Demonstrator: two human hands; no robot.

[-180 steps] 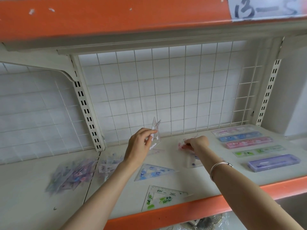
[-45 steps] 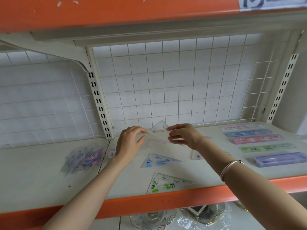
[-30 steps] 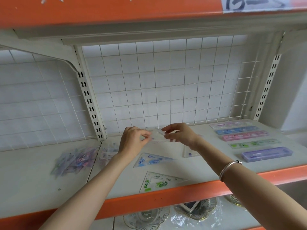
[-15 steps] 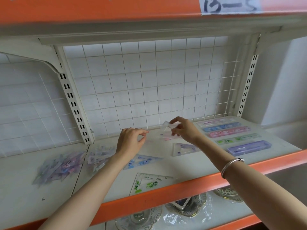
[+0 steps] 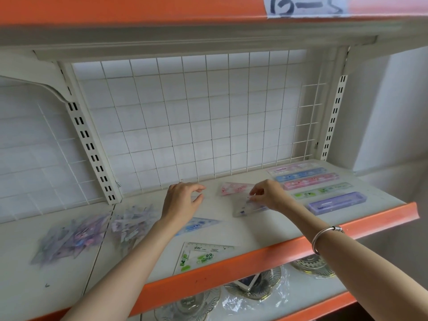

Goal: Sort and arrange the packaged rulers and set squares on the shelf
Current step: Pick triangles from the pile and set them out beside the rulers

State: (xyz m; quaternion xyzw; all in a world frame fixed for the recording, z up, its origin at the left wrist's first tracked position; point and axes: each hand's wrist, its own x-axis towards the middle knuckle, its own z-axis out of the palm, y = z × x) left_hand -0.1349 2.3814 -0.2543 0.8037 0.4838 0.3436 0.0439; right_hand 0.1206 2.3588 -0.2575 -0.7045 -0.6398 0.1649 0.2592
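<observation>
Shelf (image 5: 266,230) with orange front lip, seen from your head camera; a white wire grid (image 5: 196,117) forms its back.

Your left hand (image 5: 180,201) hovers over the middle of the shelf, fingers curled loosely and parted, holding nothing. A blue set square (image 5: 199,224) lies flat just below and in front of that wrist, partly hidden by it. A green set square (image 5: 201,256) lies nearer you, touching the orange lip.

Your right hand (image 5: 268,195) pinches the upper edge of a clear set square (image 5: 249,208) between thumb and fingertips; the piece rests on or just above the shelf, directly under and to the left of the hand. A pink set square (image 5: 234,188) lies flat just behind it, between your two hands and near the grid. A metal bangle (image 5: 324,237) circles your right wrist.

To the right of that hand, five boxed rulers lie in a parallel row: pale pink ruler (image 5: 291,168) at the back, then blue ruler (image 5: 301,174), pink ruler (image 5: 310,181), green ruler (image 5: 323,191) and purple ruler (image 5: 337,202) at the front.

At the far left, well apart from both hands, sit two loose heaps (image 5: 69,239) of unsorted packets, blurred.
</observation>
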